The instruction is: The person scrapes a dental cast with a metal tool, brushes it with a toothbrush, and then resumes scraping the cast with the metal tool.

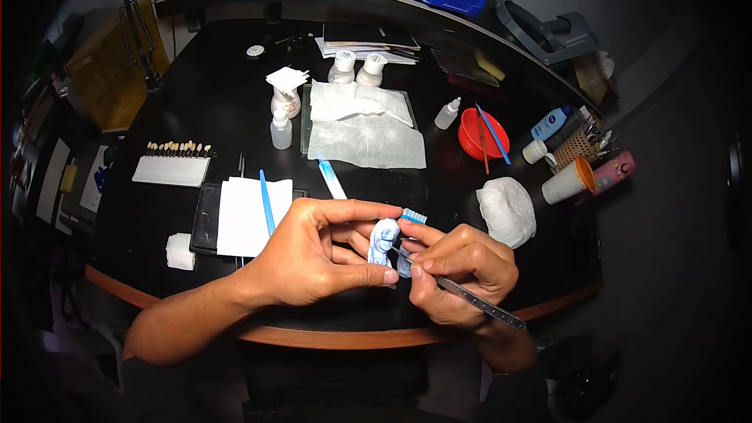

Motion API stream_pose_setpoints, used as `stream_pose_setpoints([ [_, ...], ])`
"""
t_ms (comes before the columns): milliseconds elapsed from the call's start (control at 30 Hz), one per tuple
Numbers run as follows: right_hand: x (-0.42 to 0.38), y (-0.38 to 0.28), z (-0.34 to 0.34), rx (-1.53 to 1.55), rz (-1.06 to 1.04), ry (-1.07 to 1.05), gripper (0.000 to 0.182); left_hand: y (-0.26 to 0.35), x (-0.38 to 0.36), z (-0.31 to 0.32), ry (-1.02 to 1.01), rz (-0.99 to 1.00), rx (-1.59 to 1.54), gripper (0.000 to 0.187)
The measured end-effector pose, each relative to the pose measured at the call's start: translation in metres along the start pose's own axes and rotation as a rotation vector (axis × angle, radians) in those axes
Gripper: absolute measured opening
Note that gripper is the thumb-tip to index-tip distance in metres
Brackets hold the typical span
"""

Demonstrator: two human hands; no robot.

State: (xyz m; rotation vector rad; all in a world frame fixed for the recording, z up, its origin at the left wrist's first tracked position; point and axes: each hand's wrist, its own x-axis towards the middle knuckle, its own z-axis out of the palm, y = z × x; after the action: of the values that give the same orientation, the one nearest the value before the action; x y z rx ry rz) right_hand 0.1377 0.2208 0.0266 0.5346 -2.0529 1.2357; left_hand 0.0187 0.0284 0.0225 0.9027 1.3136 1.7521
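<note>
My left hand (321, 254) grips a pale blue dental cast (381, 241) between the thumb and forefinger, above the front part of the table. In my right hand (470, 272), held like a pen, is a slim grey metal dental instrument (479, 301) with small marks along its handle. Its thin tip reaches right to the side of the cast. Another pale blue piece (404, 263) shows behind the tip, partly hidden by my right fingers. A blue-bristled brush head (413, 217) appears just beyond both hands.
Left of my hands, a blue stick (267, 202) lies on a white paper pad (241, 215). A shade guide (172, 170) sits farther left. Tissue sheets (368, 141) and bottles (342, 68) stand beyond. To the right are crumpled white tissue (507, 211), a red bowl (472, 139) and an orange-rimmed cup (567, 182).
</note>
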Motion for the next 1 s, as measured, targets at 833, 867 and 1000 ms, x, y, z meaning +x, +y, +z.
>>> stream_pose_setpoints([
  [833, 0.0027, -0.0012, 0.0023, -0.03, -0.019, -0.113, 0.014, -0.0009, -0.0087, 0.0045, 0.212, 0.124, 0.347, 0.056],
  [867, 0.003, -0.0005, 0.0026, -0.024, -0.025, -0.116, 0.014, 0.0002, -0.0089, 0.0049, 0.213, 0.115, 0.35, 0.056],
  [1000, 0.0032, 0.0004, 0.0031, -0.015, -0.033, -0.119, 0.014, 0.0038, -0.0093, 0.0045, 0.208, 0.085, 0.344, 0.056],
])
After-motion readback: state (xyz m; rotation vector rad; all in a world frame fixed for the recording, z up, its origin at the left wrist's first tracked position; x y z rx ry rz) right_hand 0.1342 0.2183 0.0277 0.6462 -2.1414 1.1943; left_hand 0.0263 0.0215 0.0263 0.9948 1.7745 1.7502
